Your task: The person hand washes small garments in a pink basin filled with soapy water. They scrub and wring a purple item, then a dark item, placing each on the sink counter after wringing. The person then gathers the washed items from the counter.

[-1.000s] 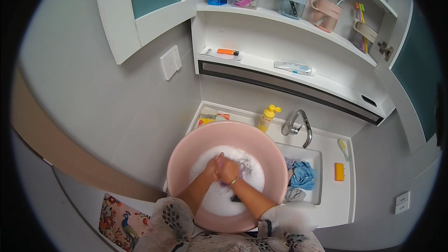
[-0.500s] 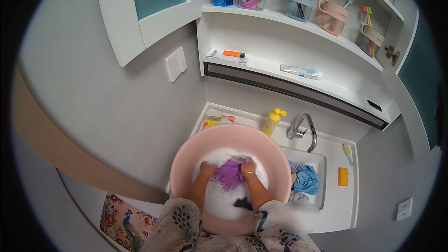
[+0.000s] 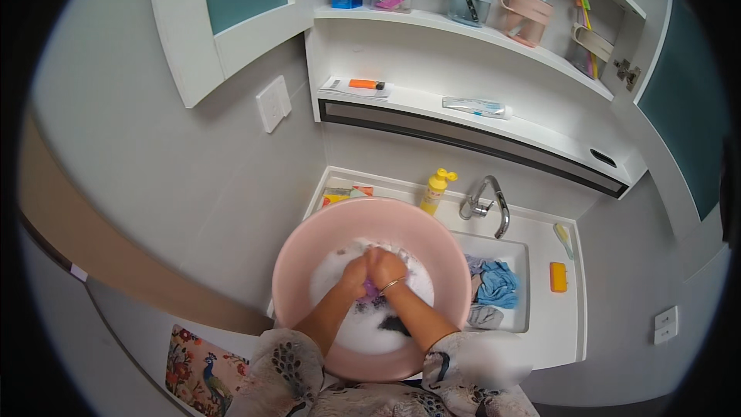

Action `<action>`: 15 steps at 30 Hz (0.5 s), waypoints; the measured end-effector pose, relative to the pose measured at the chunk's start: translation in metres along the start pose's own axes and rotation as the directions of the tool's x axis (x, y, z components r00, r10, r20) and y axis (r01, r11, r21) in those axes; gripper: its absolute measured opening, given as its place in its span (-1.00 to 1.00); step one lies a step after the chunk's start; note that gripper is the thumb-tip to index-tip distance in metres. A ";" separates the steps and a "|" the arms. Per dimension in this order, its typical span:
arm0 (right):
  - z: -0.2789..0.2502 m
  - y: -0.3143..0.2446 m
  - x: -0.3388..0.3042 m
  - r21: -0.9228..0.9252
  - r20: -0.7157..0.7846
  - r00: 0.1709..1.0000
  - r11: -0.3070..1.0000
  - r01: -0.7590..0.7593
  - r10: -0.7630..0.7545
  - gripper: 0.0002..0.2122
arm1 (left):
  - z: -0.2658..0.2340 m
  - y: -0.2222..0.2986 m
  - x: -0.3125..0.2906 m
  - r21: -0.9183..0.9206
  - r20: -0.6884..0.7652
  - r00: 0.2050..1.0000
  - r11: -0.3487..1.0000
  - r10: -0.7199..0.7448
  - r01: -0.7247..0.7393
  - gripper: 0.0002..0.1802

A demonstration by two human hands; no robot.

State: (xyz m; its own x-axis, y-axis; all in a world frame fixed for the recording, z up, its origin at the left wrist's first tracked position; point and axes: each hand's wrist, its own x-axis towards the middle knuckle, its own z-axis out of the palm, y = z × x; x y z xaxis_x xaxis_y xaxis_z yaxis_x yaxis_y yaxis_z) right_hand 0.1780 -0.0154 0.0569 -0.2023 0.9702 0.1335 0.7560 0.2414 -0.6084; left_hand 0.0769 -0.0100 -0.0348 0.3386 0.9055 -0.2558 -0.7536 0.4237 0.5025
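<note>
A large pink basin (image 3: pixel 448 255) holds white, sudsy water (image 3: pixel 340 340). Over its middle, my left hand (image 3: pixel 356 275) and my right hand (image 3: pixel 387 266) are pressed together, both closed on a purple cloth (image 3: pixel 370 291). Most of the cloth is hidden under my hands; a bit shows below them at the water. A bracelet (image 3: pixel 392 284) circles my right wrist. Closer to me, a dark piece of cloth (image 3: pixel 394 325) pokes out of the foam.
Right of the basin, a sink (image 3: pixel 522 262) holds blue and grey clothes (image 3: pixel 494 286). Behind stand a yellow bottle (image 3: pixel 434 192) and a curved faucet (image 3: pixel 494 205). A brush (image 3: pixel 563 240) and an orange soap bar (image 3: pixel 558 277) lie at right. Open cabinet doors (image 3: pixel 185 38) hang above.
My hands, earlier apart with the purple cloth spread between them, have come together and bunched it up. The whole view has shifted slightly.
</note>
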 end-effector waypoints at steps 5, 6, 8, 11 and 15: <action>-0.004 0.001 -0.017 -0.130 0.196 0.959 0.964 0.232 -0.204 -0.64 | 0.047 0.014 -0.015 0.085 -0.231 0.943 0.960 -0.240 0.265 -0.38; -0.011 -0.003 -0.004 -0.104 0.240 0.969 0.990 0.092 -0.065 -0.63 | 0.067 0.025 -0.034 0.061 -0.232 0.922 0.941 -0.310 0.332 -0.36; -0.025 0.006 0.009 0.137 0.021 0.993 0.983 -0.119 0.117 -0.61 | 0.073 0.024 -0.044 0.264 -0.270 0.924 0.902 -0.271 0.342 -0.43; -0.018 0.063 0.027 0.351 -0.337 0.941 0.929 0.115 0.011 -0.62 | 0.082 0.035 -0.040 0.527 -0.089 0.994 0.844 -0.061 0.099 -0.70; -0.042 0.056 0.011 0.482 -0.041 0.995 0.874 -0.059 0.090 -0.71 | 0.058 0.052 -0.040 0.308 -0.131 0.949 0.921 0.288 -0.237 -0.84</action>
State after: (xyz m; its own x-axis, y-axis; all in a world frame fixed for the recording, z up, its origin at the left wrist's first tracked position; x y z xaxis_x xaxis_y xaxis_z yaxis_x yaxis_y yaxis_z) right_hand 0.2439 0.0094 0.0574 -0.1076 0.9881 0.1101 0.3727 0.1428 -0.9169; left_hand 0.0570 -0.0232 0.0491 0.0304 0.9779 -0.2067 -0.6007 0.1832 0.7782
